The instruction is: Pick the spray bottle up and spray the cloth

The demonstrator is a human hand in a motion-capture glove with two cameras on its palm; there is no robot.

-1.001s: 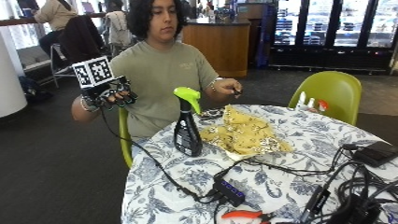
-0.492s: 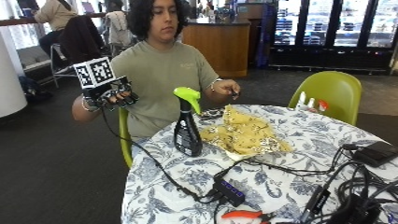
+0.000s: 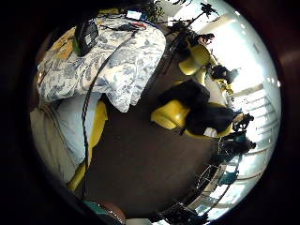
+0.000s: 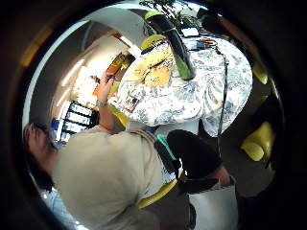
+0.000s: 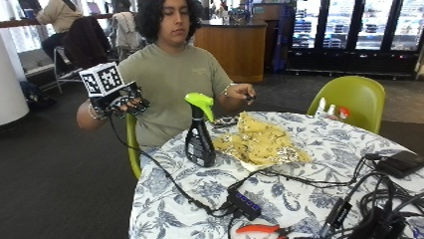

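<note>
So the spray bottle [image 5: 199,134] is standing upright on the table [image 5: 199,199], near the edge closest to the person, green trigger head on top and dark body below. Nothing is touching it. The yellow patterned cloth [image 5: 262,144] lies crumpled flat on the table just beside the bottle, on the side away from the gloved hand.

Progress-wise, I'd say basically nothing is done yet. Bottle hasn't been picked up and I can't see any sign of spraying on the cloth. The reach, the grab, the lift, the aiming and the squeeze are all left.

The right hand [image 5: 122,102] is up in the air off the edge of the table, at about the height of the bottle's trigger head. The bottle is well apart from it, off to the side and a little lower, with open air between. The fingers look loosely curled around nothing, so it's a relaxed, empty hand rather than a grab.

The thumb-side palm view backs that up: the bottle [image 4: 175,45] shows up far off on the table with the cloth [image 4: 151,69] behind it, nowhere near the palm.

The bare other hand [image 5: 244,93] hovers past the cloth, pinching something small I can't make out.
</note>
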